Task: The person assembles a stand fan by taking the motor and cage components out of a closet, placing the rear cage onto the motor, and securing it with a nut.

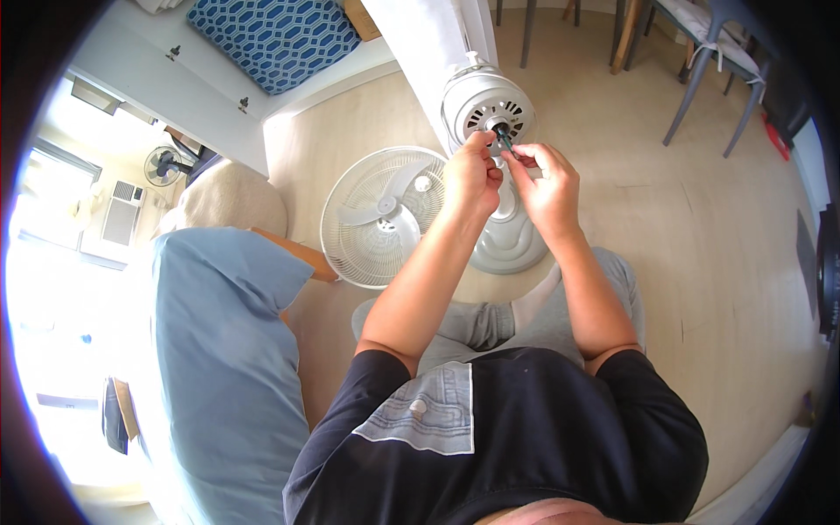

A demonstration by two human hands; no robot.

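In front of me stands a white electric fan with its front open, its round motor housing (492,101) slotted and facing me. My right hand (549,188) pinches a slim dark-green rod (505,138), perhaps a small screwdriver, whose far end meets the dark centre of the motor. Close by on the left, my left hand (473,179) is closed with its fingertips at the motor's centre; what they grip is hidden. Below the motor, the fan's round white base (510,241) rests on the floor. Left of it lie a white fan grille (342,248) and fan blades (395,210).
A bed or couch under a blue cover (227,350) runs along my left. Behind it are a beige beanbag-like seat (232,203) and a white cabinet (184,74) with a blue patterned cushion (278,39). Grey chairs (700,44) stand at the far right. My legs are folded on the wooden floor.
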